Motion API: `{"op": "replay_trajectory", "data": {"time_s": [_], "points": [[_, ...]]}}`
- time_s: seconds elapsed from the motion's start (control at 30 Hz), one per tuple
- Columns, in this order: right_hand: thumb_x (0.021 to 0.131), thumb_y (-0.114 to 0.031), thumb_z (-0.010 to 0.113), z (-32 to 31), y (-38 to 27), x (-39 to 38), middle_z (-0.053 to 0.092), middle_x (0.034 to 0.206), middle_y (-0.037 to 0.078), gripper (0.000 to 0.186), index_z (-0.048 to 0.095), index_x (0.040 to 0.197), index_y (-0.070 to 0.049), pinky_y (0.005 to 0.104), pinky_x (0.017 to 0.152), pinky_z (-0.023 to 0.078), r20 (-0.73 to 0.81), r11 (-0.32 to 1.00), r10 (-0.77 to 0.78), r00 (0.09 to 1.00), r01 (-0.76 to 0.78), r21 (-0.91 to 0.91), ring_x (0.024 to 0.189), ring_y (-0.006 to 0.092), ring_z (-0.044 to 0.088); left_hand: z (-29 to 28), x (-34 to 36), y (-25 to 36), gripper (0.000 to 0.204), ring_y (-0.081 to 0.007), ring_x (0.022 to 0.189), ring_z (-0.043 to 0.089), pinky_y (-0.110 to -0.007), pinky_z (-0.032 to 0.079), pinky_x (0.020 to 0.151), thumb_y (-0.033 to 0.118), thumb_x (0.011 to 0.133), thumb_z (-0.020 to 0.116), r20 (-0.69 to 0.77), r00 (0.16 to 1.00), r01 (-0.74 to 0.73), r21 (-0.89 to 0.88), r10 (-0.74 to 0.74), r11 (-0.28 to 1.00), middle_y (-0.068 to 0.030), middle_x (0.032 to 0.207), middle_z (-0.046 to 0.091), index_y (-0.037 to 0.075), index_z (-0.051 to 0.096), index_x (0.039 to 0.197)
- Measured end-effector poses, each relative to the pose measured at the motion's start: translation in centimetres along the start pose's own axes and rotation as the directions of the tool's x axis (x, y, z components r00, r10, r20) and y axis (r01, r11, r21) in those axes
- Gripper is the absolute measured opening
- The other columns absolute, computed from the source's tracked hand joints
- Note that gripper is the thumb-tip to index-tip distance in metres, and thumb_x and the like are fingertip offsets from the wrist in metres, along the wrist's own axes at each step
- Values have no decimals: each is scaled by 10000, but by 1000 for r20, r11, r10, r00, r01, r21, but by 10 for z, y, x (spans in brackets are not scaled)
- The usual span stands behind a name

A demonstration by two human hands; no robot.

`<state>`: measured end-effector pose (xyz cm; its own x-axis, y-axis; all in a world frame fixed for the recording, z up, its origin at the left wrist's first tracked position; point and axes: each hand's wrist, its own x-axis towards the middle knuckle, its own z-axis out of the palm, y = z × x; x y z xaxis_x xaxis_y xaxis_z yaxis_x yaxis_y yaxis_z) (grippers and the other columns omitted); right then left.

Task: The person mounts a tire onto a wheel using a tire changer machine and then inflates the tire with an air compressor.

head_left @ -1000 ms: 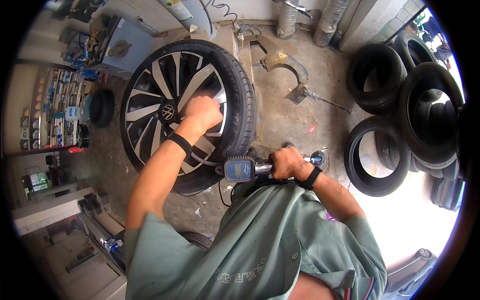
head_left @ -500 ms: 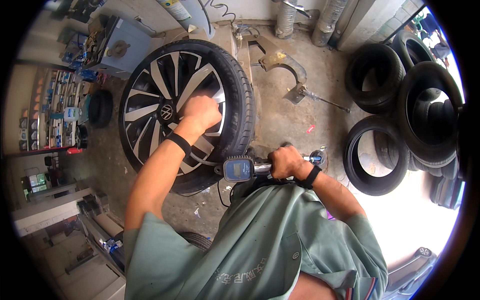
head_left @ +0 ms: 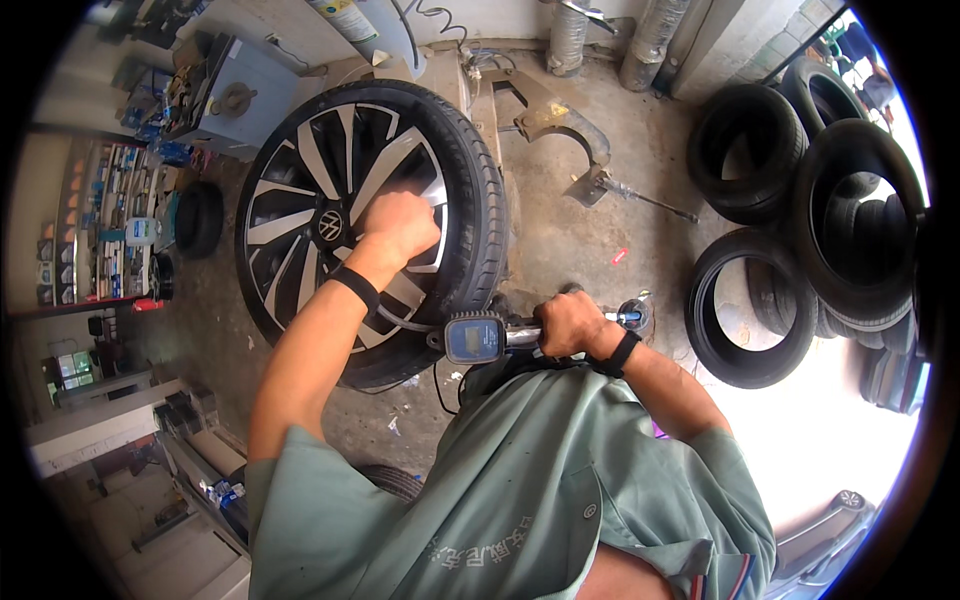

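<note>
Clasping the inflator [head_left: 522, 337], right grip [head_left: 572, 325] (gauge [head_left: 474, 340] just to its left).

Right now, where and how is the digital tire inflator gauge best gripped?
Best, I'd judge, by its slim silver handle, from the right, as the right hand has it: it is narrow enough for a fist, while the display head is broad and a hose lies at its left.

Stained grey floor [head_left: 560, 235] meets a pale, seemingly plastered wall [head_left: 510, 20].
</note>
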<state>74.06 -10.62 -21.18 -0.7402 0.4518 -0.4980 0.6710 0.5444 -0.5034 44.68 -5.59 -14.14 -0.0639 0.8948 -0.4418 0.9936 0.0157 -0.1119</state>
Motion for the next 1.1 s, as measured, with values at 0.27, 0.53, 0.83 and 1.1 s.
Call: {"op": "replay_trajectory", "data": {"time_s": [0.27, 0.53, 0.83, 1.1], "points": [[681, -267, 640, -3, -3, -1, 720, 847, 187, 249, 746, 806, -79, 427, 783, 569, 23, 1000, 14, 1000, -14, -12, 848, 356, 708, 0, 1, 0, 341, -380, 853, 706, -449, 547, 802, 270, 912, 539, 10, 1000, -4, 10, 4, 1000, -207, 865, 725, 29, 767, 835], [685, -272, 630, -4, -3, -1, 721, 857, 189, 259, 745, 814, -79, 432, 783, 568, 33, 1000, 18, 999, -17, -25, 862, 355, 710, 3, 2, -2, 341, -377, 845, 706, -449, 548, 799, 274, 905, 544, -10, 1000, -7, 1, 7, 1000, -209, 851, 722, 28, 767, 827], [685, -265, 622, -2, -4, -2, 721, 861, 191, 265, 743, 834, -83, 434, 781, 567, 38, 999, 31, 999, -30, -19, 854, 362, 707, 6, 1, -1, 255, -353, 844, 716, -430, 562, 767, 214, 808, 566, -74, 997, -29, 17, 30, 999, -177, 859, 732, 67, 774, 819], [682, -252, 616, -7, -6, -4, 717, 843, 193, 254, 743, 824, -84, 432, 780, 566, 26, 999, 32, 999, -33, 1, 846, 365, 705, 0, -1, 0, 309, -366, 863, 708, -439, 552, 796, 249, 866, 541, -27, 1000, -2, -11, 2, 1000, -190, 876, 729, 45, 770, 832]]}}
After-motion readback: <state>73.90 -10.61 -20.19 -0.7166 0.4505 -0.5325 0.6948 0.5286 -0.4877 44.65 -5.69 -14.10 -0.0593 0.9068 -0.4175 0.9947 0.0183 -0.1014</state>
